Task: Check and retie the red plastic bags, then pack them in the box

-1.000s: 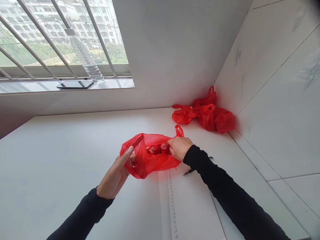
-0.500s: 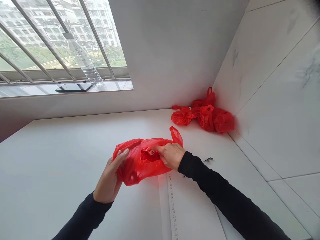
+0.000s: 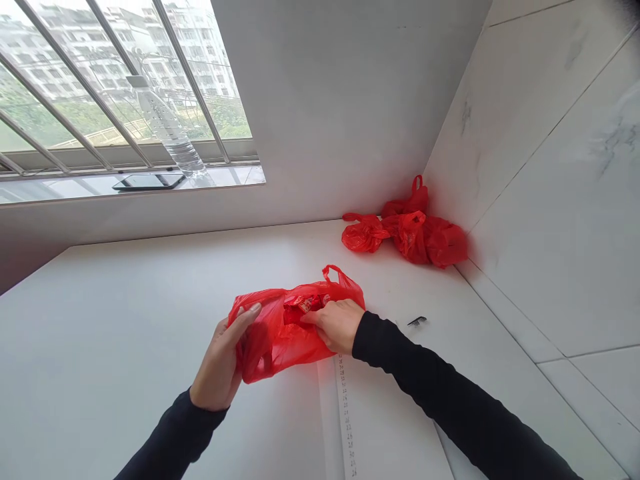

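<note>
A red plastic bag (image 3: 280, 337) lies on the white counter (image 3: 125, 307) in front of me, its mouth facing me. Small red wrapped packets (image 3: 305, 305) show inside it. My left hand (image 3: 223, 360) grips the bag's left rim, fingers closed on the plastic. On the right side my right hand (image 3: 336, 325) pinches the other rim of the opening. One bag handle (image 3: 336, 272) sticks up behind my right hand.
Several tied red bags (image 3: 407, 232) sit in the far right corner against the tiled wall. A sheet with a printed number column (image 3: 347, 420) lies under my right forearm, a dark pen (image 3: 417, 321) beside it. A water bottle (image 3: 167, 123) and a phone (image 3: 145, 181) rest on the window sill.
Both hands drew the bag a little nearer and lower, and pulled its mouth narrower. My right hand shifted left along the rim, and the handle now stands up.
</note>
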Action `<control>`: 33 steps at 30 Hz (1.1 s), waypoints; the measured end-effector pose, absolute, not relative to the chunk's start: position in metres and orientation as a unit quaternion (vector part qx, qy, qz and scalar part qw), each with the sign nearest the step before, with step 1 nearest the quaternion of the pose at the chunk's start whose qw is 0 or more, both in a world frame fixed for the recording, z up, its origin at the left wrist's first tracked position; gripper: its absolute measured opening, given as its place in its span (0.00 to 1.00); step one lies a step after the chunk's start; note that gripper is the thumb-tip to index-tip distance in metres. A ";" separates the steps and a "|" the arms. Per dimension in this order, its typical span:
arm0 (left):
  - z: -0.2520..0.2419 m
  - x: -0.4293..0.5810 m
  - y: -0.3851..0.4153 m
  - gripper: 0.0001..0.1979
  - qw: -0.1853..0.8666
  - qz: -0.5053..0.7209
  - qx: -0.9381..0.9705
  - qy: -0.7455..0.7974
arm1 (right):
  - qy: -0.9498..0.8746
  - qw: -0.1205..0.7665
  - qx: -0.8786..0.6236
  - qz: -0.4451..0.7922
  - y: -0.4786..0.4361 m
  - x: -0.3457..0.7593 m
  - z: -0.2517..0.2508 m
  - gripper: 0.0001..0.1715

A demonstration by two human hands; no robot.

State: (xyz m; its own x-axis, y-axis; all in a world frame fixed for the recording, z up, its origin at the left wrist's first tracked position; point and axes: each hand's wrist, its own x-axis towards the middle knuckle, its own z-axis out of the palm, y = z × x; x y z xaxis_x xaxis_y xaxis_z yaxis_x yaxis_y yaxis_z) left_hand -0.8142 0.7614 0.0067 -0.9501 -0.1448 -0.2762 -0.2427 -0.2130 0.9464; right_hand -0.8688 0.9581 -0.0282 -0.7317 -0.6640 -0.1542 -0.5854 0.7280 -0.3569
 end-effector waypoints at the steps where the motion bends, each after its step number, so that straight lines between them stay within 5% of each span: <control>1: 0.006 -0.815 0.761 0.15 0.032 0.765 -0.151 0.625 | 0.921 0.117 -0.335 -0.162 0.961 -0.870 -0.026 0.22; 5: 0.005 -0.816 0.758 0.16 -0.003 0.756 -0.146 0.638 | 0.935 -0.023 -0.267 -0.232 0.974 -0.881 -0.017 0.25; 9: 0.005 -0.819 0.754 0.17 -0.125 0.735 -0.163 0.647 | 0.966 -0.082 -0.142 -0.200 0.988 -0.899 -0.019 0.45; 12: 0.008 -0.823 0.750 0.25 -0.195 0.717 -0.166 0.648 | 0.973 0.021 -0.112 -0.201 1.000 -0.907 -0.017 0.32; 16: 0.016 -0.825 0.745 0.23 -0.211 0.741 -0.144 0.621 | 0.958 0.014 -0.096 -0.269 1.015 -0.905 -0.002 0.16; 21: 0.033 -0.820 0.740 0.04 -0.386 0.626 -0.093 0.671 | 0.841 -0.032 -0.140 -0.521 1.020 -0.891 0.019 0.16; 25: 0.036 -0.813 0.740 0.16 -0.452 0.564 -0.057 0.689 | 0.695 -0.083 -0.226 -0.678 1.007 -0.872 0.027 0.19; 31: 0.021 -0.800 0.746 0.11 -0.363 0.478 0.099 0.794 | 0.664 -0.103 -0.353 -0.651 0.980 -0.843 0.027 0.23; 33: 0.017 -0.795 0.752 0.16 -0.329 0.445 0.183 0.813 | 0.677 -0.097 -0.422 -0.596 0.973 -0.839 0.024 0.23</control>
